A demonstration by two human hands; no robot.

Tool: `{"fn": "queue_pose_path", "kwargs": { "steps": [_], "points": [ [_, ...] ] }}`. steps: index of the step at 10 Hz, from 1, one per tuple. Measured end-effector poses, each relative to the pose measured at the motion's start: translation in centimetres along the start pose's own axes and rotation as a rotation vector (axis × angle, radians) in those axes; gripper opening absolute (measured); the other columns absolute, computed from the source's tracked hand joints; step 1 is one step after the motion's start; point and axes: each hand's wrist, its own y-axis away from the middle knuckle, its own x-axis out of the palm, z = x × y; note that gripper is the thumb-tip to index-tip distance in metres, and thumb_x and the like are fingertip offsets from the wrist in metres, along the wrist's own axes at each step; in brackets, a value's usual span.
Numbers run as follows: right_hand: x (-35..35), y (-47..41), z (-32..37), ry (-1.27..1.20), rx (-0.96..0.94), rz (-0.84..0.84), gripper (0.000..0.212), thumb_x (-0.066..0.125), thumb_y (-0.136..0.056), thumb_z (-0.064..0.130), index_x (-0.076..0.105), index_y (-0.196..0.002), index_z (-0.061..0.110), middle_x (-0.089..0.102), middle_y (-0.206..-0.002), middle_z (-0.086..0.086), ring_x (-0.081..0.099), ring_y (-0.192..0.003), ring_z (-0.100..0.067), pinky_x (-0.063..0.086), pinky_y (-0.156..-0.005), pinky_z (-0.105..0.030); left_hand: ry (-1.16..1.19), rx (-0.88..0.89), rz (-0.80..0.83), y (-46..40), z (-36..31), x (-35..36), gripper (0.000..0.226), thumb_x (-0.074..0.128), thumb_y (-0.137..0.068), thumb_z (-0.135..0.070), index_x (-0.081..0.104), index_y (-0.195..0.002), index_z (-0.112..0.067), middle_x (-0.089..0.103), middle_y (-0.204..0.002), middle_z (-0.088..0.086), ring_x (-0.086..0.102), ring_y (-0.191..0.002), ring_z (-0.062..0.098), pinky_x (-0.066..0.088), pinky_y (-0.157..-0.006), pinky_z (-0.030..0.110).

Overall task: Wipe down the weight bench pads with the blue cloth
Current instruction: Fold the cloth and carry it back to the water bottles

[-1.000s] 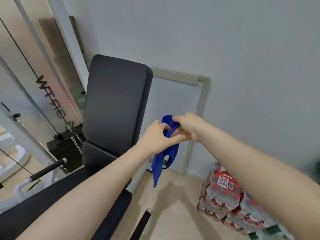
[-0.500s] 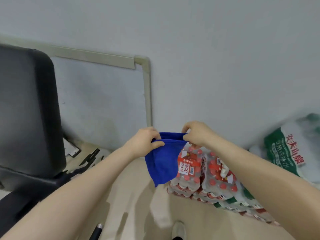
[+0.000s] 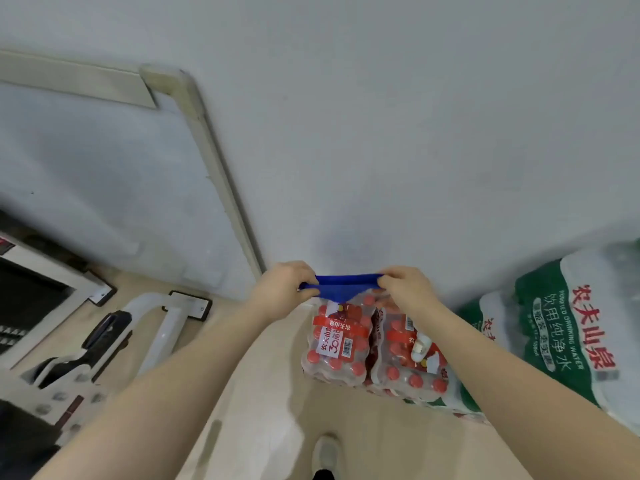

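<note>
The blue cloth [image 3: 341, 287] is stretched flat between both hands in front of me, near the wall. My left hand [image 3: 282, 287] pinches its left edge and my right hand [image 3: 407, 287] pinches its right edge. The cloth is seen almost edge-on as a thin band. The weight bench pads are out of view; only the machine's white frame and black parts [image 3: 104, 341] show at the lower left.
Shrink-wrapped packs of red-capped water bottles [image 3: 341, 344] sit on the floor below my hands. A green and white pack [image 3: 568, 327] stands at the right. A framed whiteboard [image 3: 214, 168] leans on the wall at left. My shoe [image 3: 325, 455] shows at the bottom.
The view has swung right and down, away from the bench pad. My hands have spread the cloth from a hanging bunch into a taut flat band.
</note>
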Motion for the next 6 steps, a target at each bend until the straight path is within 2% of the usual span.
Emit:
{"fn": "queue_pose_path", "kwargs": {
  "steps": [1, 2, 3, 4, 5, 6],
  "points": [
    [0.2, -1.1, -3.4, -0.020, 0.145, 0.120, 0.013, 0.049, -0.093, 0.012, 0.060, -0.097, 0.019, 0.067, -0.092, -0.006, 0.066, -0.069, -0.018, 0.055, -0.062, -0.027, -0.025, -0.020, 0.136, 0.2, 0.5, 3.7, 0.021, 0.059, -0.088, -0.019, 0.070, -0.101, -0.005, 0.067, -0.105, 0.008, 0.060, -0.095, 0.022, 0.043, -0.080, 0.027],
    [0.8, -2.8, -6.2, -0.037, 0.241, 0.173, 0.011, 0.053, -0.093, 0.012, 0.060, -0.098, 0.018, 0.068, -0.087, -0.005, 0.066, -0.071, -0.017, 0.053, -0.064, -0.026, -0.042, -0.080, 0.228, 0.1, 1.7, 6.7, 0.022, 0.056, -0.090, -0.021, 0.069, -0.103, -0.009, 0.067, -0.104, 0.006, 0.059, -0.094, 0.021, 0.038, -0.073, 0.023],
    [2.3, -4.5, -9.1, -0.053, 0.392, 0.183, 0.018, 0.054, -0.089, 0.005, 0.063, -0.104, 0.009, 0.066, -0.077, -0.010, 0.063, -0.065, -0.019, 0.052, -0.066, -0.030, -0.028, -0.160, 0.305, -0.2, 3.2, 9.6, 0.022, 0.054, -0.090, -0.020, 0.068, -0.104, -0.012, 0.068, -0.103, 0.007, 0.059, -0.094, 0.026, 0.045, -0.078, 0.032],
    [3.3, -5.7, -10.5, -0.096, 0.519, 0.172, 0.020, 0.052, -0.088, 0.001, 0.060, -0.106, -0.001, 0.063, -0.073, -0.012, 0.059, -0.061, -0.021, 0.049, -0.060, -0.029, -0.031, -0.220, 0.345, -0.9, 4.0, 11.4, 0.023, 0.052, -0.091, -0.021, 0.066, -0.107, -0.013, 0.068, -0.107, 0.008, 0.059, -0.097, 0.026, 0.046, -0.080, 0.032],
    [3.4, -7.7, -10.5, -0.235, 0.514, 0.114, 0.028, 0.056, -0.091, 0.014, 0.058, -0.115, 0.000, 0.065, -0.078, -0.012, 0.061, -0.067, -0.022, 0.050, -0.062, -0.029, 0.034, -0.279, 0.276, -2.8, 4.4, 12.4, 0.026, 0.049, -0.092, -0.018, 0.063, -0.113, -0.012, 0.066, -0.114, 0.008, 0.058, -0.103, 0.025, 0.042, -0.082, 0.026],
    [3.4, -8.7, -9.2, -0.315, 0.448, 0.078, 0.041, 0.051, -0.095, 0.030, 0.045, -0.131, 0.011, 0.064, -0.105, -0.014, 0.063, -0.088, -0.026, 0.052, -0.066, -0.030, 0.064, -0.351, 0.161, -4.7, 4.9, 12.3, 0.043, 0.048, -0.091, -0.017, 0.044, -0.134, -0.017, 0.049, -0.139, 0.006, 0.047, -0.124, 0.024, 0.040, -0.098, 0.029]
  ]
}}
